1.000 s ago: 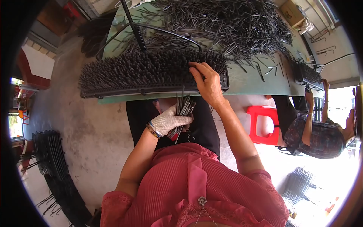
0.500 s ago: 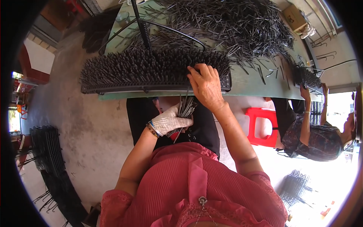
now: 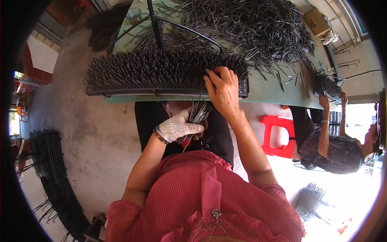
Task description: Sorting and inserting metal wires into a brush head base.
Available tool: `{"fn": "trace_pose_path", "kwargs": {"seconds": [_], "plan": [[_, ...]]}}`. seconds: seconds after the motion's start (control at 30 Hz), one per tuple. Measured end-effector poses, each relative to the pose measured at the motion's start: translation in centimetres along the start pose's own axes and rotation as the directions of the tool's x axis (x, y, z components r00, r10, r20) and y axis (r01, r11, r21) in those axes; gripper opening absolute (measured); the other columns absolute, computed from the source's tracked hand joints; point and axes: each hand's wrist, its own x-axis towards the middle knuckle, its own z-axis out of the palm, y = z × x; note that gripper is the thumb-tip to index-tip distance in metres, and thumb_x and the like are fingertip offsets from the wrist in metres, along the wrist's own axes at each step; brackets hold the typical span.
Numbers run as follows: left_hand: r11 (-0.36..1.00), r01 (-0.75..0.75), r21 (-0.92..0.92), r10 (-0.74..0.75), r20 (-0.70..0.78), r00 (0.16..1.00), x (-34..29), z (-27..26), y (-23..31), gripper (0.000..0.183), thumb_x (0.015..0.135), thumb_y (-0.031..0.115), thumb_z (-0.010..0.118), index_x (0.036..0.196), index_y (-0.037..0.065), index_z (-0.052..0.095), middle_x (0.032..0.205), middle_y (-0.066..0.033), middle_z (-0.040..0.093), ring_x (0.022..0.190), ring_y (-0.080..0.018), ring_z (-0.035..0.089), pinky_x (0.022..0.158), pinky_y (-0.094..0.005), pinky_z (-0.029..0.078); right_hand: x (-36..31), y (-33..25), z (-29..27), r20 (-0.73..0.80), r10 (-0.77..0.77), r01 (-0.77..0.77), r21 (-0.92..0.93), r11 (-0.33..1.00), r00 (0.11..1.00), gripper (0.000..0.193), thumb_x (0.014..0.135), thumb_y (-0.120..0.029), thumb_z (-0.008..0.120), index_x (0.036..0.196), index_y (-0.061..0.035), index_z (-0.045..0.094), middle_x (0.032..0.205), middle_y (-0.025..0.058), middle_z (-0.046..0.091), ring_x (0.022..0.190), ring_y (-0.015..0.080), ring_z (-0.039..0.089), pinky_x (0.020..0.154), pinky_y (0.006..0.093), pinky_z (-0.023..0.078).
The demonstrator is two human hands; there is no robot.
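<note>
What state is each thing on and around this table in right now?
Left hand: gloved, closed around the bundle of strips.
Bundle of strips: gripped, ends sticking out unevenly.
Right hand: bare, fingers bent at the upright strips.
Upright strips: densely packed in the black tray.
Black tray: mostly filled, bare holes showing at its right end.
Loose strips: heaped on the green table.
</note>
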Motion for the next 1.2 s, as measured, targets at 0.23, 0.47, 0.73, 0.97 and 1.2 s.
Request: {"fn": "trace_pose_path", "kwargs": {"seconds": [0.23,0.47,0.73,0.97,1.2], "plan": [[0.991,-0.024,0.134,0.018,0.046,0.999,-0.1,-0.8,0.6,0.052,0.084,0.004,0.067,0.130,0.008,0.043,0.093,-0.0033,0.063,0.072,-0.0119,0.061,0.063,-0.0259,0.053,-0.4,-0.3,0.2,-0.036,0.119,-0.115,0.092,0.989,0.992,0.018,0.080,-0.014,0.072,0.094,-0.0042,0.071,0.090,0.0082,0.059,0.083,0.0276,0.056,0.074,0.0394,0.042],[0.992,0.001,0.125,-0.005,0.037,0.999,-0.1,-1.4,-0.5,0.052,0.083,0.003,0.066,0.130,0.005,0.042,0.093,-0.0033,0.063,0.073,-0.0125,0.061,0.063,-0.0255,0.053,-0.1,-0.3,-0.2,0.030,0.103,-0.105,0.073,0.992,0.994,0.020,0.083,-0.011,0.069,0.102,-0.0041,0.070,0.095,0.0113,0.058,0.087,0.0301,0.057,0.079,0.0401,0.045],[0.999,0.049,-0.017,-0.048,0.033,0.998,-1.2,-1.2,-0.2,0.047,0.084,0.008,0.067,0.127,0.005,0.050,0.094,-0.0032,0.064,0.080,-0.0118,0.062,0.069,-0.0252,0.052,0.5,-0.8,-0.4,0.118,-0.038,0.036,0.015,0.999,0.992,0.026,0.085,-0.010,0.065,0.111,-0.0047,0.067,0.098,0.0108,0.057,0.090,0.0291,0.056,0.080,0.0394,0.043],[0.999,-0.036,0.026,0.034,0.066,0.997,-1.0,-2.2,-1.7,0.058,0.084,0.007,0.069,0.135,0.008,0.043,0.095,-0.0019,0.063,0.076,-0.0106,0.059,0.066,-0.0250,0.051,0.3,-1.0,-0.4,0.146,-0.029,0.032,-0.017,0.999,0.989,0.026,0.086,-0.011,0.065,0.111,-0.0037,0.067,0.101,0.0111,0.058,0.093,0.0289,0.056,0.082,0.0397,0.043],[0.993,-0.096,0.069,0.088,0.113,0.990,-2.0,-1.3,0.1,0.058,0.083,0.010,0.071,0.135,0.008,0.044,0.094,-0.0005,0.062,0.075,-0.0087,0.057,0.066,-0.0236,0.049,-0.9,-2.8,-3.4,0.411,0.233,-0.423,0.466,0.778,0.881,0.028,0.094,-0.022,0.065,0.105,0.0029,0.069,0.097,0.0090,0.065,0.090,0.0159,0.060,0.079,0.0294,0.047]]}}
